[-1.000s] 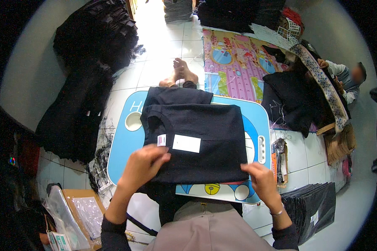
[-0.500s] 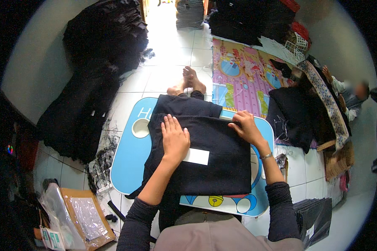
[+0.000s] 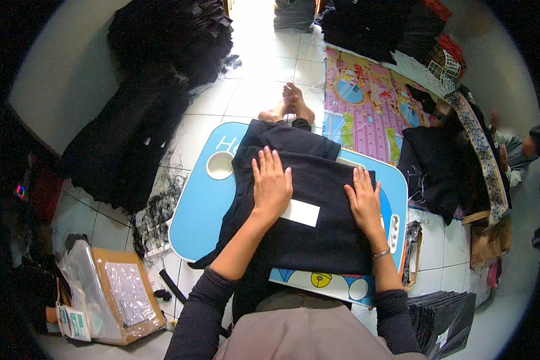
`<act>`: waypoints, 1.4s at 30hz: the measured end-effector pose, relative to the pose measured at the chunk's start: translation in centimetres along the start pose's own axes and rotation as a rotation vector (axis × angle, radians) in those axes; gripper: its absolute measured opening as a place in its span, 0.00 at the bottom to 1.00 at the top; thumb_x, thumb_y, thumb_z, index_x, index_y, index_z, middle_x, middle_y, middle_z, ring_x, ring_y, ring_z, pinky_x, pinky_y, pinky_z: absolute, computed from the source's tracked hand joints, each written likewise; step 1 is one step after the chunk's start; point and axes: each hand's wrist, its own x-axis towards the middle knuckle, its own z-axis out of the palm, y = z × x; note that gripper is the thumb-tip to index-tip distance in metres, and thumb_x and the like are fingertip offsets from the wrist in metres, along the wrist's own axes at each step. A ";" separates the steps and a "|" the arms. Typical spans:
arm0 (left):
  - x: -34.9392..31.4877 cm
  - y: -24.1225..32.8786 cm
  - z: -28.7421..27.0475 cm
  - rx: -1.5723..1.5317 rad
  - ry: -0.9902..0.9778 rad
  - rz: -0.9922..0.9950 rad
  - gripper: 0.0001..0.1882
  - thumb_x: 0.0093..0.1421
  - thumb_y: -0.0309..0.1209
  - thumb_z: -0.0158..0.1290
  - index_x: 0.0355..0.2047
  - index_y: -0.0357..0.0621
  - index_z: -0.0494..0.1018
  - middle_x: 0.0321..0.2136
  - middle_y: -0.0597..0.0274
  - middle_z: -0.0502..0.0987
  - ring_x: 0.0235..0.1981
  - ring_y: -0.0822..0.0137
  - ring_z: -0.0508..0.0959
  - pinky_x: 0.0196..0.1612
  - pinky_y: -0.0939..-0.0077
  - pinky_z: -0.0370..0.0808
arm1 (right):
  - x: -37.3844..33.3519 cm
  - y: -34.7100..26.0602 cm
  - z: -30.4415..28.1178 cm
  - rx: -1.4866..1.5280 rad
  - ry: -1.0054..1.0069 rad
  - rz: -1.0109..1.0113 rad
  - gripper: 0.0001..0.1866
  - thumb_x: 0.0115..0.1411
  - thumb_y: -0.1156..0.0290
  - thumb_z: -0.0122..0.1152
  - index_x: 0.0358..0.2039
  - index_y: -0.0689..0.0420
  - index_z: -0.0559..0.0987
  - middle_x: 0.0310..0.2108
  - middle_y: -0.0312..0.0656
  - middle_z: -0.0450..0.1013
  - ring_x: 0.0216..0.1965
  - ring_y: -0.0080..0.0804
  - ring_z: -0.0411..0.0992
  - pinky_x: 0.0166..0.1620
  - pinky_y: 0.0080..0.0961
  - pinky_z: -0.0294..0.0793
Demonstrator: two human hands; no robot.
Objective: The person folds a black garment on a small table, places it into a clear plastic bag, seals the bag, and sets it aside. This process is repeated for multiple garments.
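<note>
While both palms lie flat, head view: a folded black garment rests on a blue lap worktop
Left hand: pressed on the upper left of the garment, fingers spread and straight, grip wide and holding nothing
Right hand: pressed on the garment's right side, fingers straight, grip wide and holding nothing, a thin bracelet at the wrist
White label: on the garment, between the two hands, just beside the left palm
Round cup recess: in the worktop's left corner, apart from the garment
Bare feet: on the tiled floor beyond the worktop
Colourful mat: on the floor to the right
Dark clothing piles: along the left wall
Cardboard box: lower left, with clear plastic
</note>
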 end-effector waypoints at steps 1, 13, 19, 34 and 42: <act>-0.2 0.0 -0.9 -0.250 0.074 0.023 0.29 0.65 0.36 0.42 0.60 0.27 0.57 0.63 0.33 0.53 0.66 0.45 0.54 0.68 0.52 0.41 | -0.2 -0.5 -0.4 -0.158 0.025 -0.063 0.30 0.64 0.55 0.51 0.60 0.60 0.64 0.63 0.48 0.59 0.65 0.44 0.56 0.65 0.55 0.46; -15.4 -3.9 -7.3 -0.106 -0.080 0.677 0.27 0.45 0.30 0.59 0.49 0.45 0.72 0.53 0.56 0.71 0.55 0.57 0.70 0.59 0.60 0.65 | 0.2 -7.6 -1.2 0.515 -0.136 -0.277 0.10 0.57 0.68 0.61 0.30 0.62 0.76 0.36 0.48 0.73 0.39 0.44 0.70 0.42 0.36 0.69; -15.8 -4.3 -7.5 -0.179 0.025 0.426 0.26 0.44 0.28 0.58 0.47 0.41 0.74 0.50 0.53 0.73 0.53 0.56 0.71 0.58 0.59 0.65 | -3.6 -9.0 -0.2 0.008 0.006 -0.468 0.38 0.51 0.58 0.66 0.60 0.58 0.64 0.64 0.52 0.55 0.66 0.48 0.52 0.65 0.52 0.48; -5.6 -9.2 -10.7 -0.861 0.021 0.398 0.06 0.52 0.22 0.59 0.32 0.38 0.77 0.41 0.57 0.80 0.45 0.61 0.80 0.49 0.69 0.75 | -12.0 -0.2 -10.0 0.609 0.161 0.012 0.07 0.54 0.82 0.59 0.34 0.59 0.78 0.36 0.45 0.78 0.40 0.37 0.78 0.50 0.34 0.72; 7.2 -8.3 -3.9 -0.544 -0.386 -0.135 0.28 0.55 0.50 0.58 0.34 0.29 0.76 0.30 0.45 0.79 0.32 0.57 0.79 0.39 0.68 0.72 | -0.8 1.2 -3.7 0.337 0.121 0.314 0.10 0.63 0.69 0.54 0.40 0.58 0.65 0.23 0.54 0.70 0.19 0.55 0.69 0.23 0.45 0.64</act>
